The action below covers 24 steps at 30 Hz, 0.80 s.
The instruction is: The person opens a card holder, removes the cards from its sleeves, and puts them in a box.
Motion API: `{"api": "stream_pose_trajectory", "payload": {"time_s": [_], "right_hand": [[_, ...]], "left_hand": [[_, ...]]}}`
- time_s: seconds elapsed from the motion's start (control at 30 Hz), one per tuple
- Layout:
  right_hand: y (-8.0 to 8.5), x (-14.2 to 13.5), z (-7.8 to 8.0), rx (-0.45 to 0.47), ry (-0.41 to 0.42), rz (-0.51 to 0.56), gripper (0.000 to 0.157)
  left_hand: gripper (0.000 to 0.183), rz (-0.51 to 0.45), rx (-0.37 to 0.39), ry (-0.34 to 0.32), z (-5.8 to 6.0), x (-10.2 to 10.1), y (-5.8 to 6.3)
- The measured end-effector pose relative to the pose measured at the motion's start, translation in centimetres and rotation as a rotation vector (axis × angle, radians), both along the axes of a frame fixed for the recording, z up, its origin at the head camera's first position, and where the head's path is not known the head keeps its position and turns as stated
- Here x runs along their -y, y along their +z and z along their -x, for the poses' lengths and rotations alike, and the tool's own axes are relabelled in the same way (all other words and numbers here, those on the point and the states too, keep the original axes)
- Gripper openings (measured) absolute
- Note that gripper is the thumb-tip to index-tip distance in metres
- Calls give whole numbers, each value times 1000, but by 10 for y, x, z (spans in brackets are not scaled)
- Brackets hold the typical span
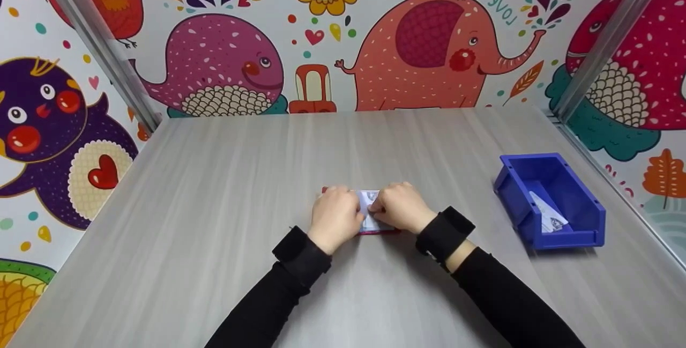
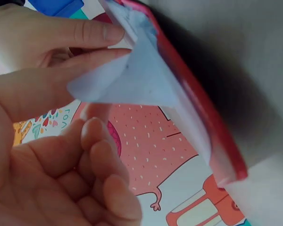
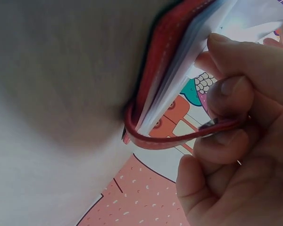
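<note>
A small red-covered booklet [image 3: 161, 66] with stitched edges, pale inner leaves and a snap strap [image 3: 165, 142] lies open on the table before me. My left hand [image 1: 336, 215] holds a raised, thin whitish leaf [image 2: 132, 77] of it between thumb and forefinger, the other fingers loosely curled. From the right, my right hand [image 1: 403, 207] rests its thumb tip on the inner leaves. Its curled fingers grip the free end of the strap. Both hands cover much of the booklet in the head view; a greyish printed patch shows between them.
To the right stands a blue plastic bin [image 1: 568, 239] with a white, partly printed triangular piece [image 1: 547, 214] inside. The pale wood-look table [image 1: 225, 176] is bounded by walls with cartoon animals and metal corner posts [image 1: 102, 42].
</note>
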State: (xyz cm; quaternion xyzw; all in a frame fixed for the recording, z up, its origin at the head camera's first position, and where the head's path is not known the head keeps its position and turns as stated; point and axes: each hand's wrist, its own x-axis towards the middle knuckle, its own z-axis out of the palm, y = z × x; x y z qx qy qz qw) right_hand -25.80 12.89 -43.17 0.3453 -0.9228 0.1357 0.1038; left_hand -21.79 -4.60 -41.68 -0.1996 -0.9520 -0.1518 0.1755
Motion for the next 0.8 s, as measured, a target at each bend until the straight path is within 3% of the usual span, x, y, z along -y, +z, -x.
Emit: {"api": "stream_pose_trajectory", "payload": {"time_s": [0.47,0.8], "right_hand": [[-1,-1,0,4,7,-2,17],[-2,-2,1,-1,19,10,16]], "left_hand": [[22,66,40,7,1,1,-7],[31,86,-68,49,1,0,-10]]}}
